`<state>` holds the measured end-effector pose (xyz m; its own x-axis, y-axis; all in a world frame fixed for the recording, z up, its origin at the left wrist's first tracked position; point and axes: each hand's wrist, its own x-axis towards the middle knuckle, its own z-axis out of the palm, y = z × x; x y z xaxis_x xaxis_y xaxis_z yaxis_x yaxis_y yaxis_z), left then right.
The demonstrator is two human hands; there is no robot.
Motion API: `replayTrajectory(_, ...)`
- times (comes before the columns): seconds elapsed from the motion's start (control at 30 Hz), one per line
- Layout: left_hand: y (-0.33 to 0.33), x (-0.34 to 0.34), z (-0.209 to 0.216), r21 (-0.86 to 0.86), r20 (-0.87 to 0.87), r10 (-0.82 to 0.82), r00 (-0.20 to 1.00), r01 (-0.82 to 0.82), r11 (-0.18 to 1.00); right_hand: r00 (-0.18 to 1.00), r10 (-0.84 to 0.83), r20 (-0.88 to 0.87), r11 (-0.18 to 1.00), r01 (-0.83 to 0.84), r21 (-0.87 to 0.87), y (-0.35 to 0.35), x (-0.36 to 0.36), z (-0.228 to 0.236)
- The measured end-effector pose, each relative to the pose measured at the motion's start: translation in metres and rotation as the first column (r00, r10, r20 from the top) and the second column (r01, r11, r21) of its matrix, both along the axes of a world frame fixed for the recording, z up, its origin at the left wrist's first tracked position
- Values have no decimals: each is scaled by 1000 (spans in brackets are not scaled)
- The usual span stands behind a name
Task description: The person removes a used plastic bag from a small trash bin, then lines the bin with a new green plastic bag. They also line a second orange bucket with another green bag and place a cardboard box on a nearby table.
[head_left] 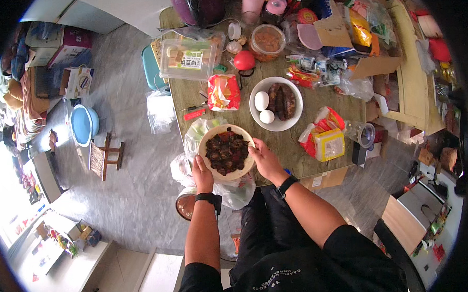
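Between my two hands is a pale round bowl (204, 138) filled with dark, reddish-brown chunks of food (227, 152). My left hand (202, 173) grips its lower left rim, and my right hand (264, 159) grips the right rim. The bowl is over the table's near edge, with a clear plastic bag (236, 192) showing beneath and beside it. Beyond my right hand, a white bowl (256, 117) holds two white eggs (263, 108) and several dark brown sausage-like pieces (282, 103).
On the wooden table (291, 148) are a red and yellow packet (224, 92), another opened packet (325, 137), a clear plastic box (188, 59), a red round object (244, 60) and a jar of orange-brown food (267, 41). A cardboard box (364, 67) stands far right. Left on the floor sit a blue basin (84, 125) and a stool (106, 157).
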<state>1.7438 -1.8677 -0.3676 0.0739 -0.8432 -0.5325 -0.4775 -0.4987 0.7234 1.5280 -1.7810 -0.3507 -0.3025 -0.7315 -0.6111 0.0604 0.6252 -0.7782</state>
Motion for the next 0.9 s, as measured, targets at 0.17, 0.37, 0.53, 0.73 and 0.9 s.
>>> replayTrajectory(0.17,-9,6,10,-181,189,-215,958,249,951,999,31,32,997,-29,-65,0,-1,1)
replayTrajectory(0.37,-9,4,48,-220,58,-119,991,129,967,978,-14,-207,1000,14,-1,3,-35,41)
replayTrajectory(0.53,-10,-28,124,-291,66,-248,966,257,922,690,-46,-723,986,-83,-142,-20,-181,78)
replayTrajectory(0.73,15,-108,198,-340,-70,-553,830,501,796,70,512,-856,828,-307,470,-61,-291,37)
replayTrajectory(0.9,26,-163,195,-241,-199,-651,733,607,757,-137,648,-749,668,-370,646,-78,-322,11)
